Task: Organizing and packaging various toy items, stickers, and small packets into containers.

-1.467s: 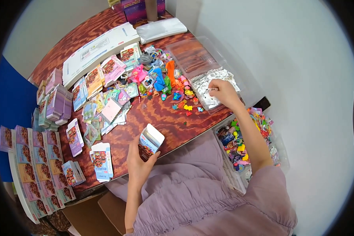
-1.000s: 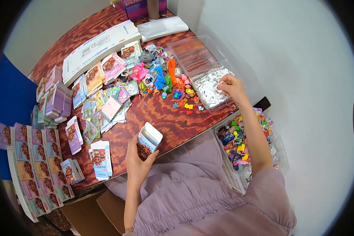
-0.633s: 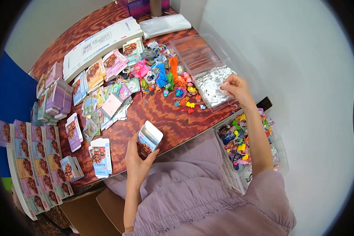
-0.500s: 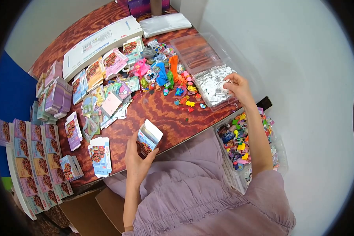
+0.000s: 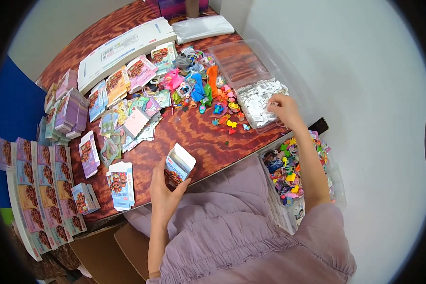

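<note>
Carton [image 5: 176, 174], light-blue, pinched in left hand [image 5: 166, 191] at table [image 5: 208, 135] edge | top flap [image 5: 185, 155] up, unclosed | right hand [image 5: 285, 112] over silver packets [image 5: 253, 103], fingers bunched, catch unclear | stacked cartons [image 5: 43, 194] look finished

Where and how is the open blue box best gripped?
Grip the open blue box, probably, across its lower sides, coming from the person's side, as the left hand does: its mouth and raised white flap face away from the palm, so that end stays clear.
</note>
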`<state>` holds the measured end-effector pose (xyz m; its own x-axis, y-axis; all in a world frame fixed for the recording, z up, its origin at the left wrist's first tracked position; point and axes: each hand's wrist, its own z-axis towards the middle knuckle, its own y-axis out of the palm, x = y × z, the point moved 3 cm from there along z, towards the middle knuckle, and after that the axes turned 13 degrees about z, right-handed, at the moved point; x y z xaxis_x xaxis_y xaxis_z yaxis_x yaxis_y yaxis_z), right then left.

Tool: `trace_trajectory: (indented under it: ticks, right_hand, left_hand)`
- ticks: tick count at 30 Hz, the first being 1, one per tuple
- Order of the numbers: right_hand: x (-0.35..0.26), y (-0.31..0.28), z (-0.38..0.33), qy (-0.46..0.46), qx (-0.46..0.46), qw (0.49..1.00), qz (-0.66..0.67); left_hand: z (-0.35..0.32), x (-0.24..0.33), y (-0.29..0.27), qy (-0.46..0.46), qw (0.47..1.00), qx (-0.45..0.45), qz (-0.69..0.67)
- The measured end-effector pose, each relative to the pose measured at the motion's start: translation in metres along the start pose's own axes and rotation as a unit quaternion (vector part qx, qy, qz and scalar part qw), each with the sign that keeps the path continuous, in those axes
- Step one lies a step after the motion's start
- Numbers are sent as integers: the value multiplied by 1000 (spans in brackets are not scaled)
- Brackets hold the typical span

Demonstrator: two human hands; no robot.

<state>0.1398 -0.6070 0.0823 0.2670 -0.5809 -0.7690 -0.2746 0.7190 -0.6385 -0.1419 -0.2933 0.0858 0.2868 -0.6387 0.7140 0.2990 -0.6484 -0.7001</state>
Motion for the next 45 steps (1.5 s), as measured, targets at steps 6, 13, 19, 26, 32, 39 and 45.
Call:
trace_trajectory:
  ticks: [6, 13, 19, 26, 32, 39, 45]
  right_hand:
    - [-21, 0, -16, 115, 15, 905, 409]
    - [-129, 88, -57, 109, -171, 816, 541]
    - [-186, 158, -93, -66, -117, 952, 276]
    - [-222, 188, -96, -209, -157, 943, 207]
    - [-241, 180, -114, -344, -85, 911, 209]
    - [-214, 210, -112, -68, -133, 872, 467]
    - [-203, 208, -106, -91, -157, 863, 471]
  left_hand:
    - [-4, 6, -6, 22, 999, 12, 24]
    - [-4, 14, 4, 76, 995, 18, 56]
    - [-21, 6, -11, 35, 998, 28, 51]
    - [-39, -17, -20, 6, 993, 104, 59]
    - [-49, -29, -24, -62, 986, 153, -17]
    - [-57, -24, -32, -61, 982, 147, -101]
    - [-61, -19, -47, 54, 972, 155, -170]
